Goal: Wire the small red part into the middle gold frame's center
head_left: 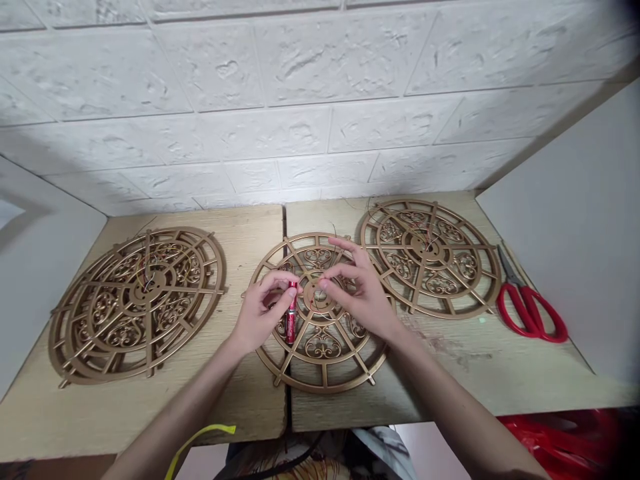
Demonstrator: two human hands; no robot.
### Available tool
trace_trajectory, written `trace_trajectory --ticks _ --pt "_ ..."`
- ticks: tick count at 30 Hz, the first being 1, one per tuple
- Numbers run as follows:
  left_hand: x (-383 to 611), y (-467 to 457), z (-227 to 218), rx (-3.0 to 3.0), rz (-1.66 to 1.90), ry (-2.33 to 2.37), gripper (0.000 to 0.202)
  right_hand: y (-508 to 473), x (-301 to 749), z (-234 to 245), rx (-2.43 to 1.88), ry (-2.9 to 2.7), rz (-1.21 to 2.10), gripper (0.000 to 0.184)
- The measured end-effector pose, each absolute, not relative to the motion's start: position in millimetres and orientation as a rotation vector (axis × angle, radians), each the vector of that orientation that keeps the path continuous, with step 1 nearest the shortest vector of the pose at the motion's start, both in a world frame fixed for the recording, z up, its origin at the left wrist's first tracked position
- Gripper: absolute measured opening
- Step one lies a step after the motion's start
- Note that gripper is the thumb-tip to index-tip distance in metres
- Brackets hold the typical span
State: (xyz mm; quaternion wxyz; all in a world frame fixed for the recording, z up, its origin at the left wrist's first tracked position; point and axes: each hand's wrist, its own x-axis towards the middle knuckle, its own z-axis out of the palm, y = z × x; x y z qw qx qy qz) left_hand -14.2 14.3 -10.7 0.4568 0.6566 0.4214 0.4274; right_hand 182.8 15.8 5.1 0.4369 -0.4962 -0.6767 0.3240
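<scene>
My left hand is closed, with thumb and fingertips pinching what look like two red batteries lined up end to end. They hang upright over the left part of a round, gold-coloured openwork panel with scrollwork. Across the panel's centre, my right hand has its thumb and index finger pinched together near thin wires, its other fingers raised. What sits in that pinch is too small to make out. Fine wires lie around the hub of the panel, partly hidden by my fingers.
On the left lies a stack of similar gold panels with loose wires. Another gold panel lies back right, overlapping the middle one. Red-handled scissors rest by the right board. A white brick-patterned wall stands behind; a yellow strip shows in front.
</scene>
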Motion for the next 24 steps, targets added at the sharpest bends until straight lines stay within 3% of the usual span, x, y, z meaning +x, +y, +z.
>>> trace_trajectory --ticks 10,24 --pt "-13.3 14.8 -10.7 1.6 1.054 1.05 0.015 23.0 214.6 16.4 -0.9 -1.109 1.431 0.017" --pt "-14.5 14.5 -11.4 1.618 1.039 1.021 0.014 43.1 236.7 6.6 -1.133 -0.748 1.289 0.019"
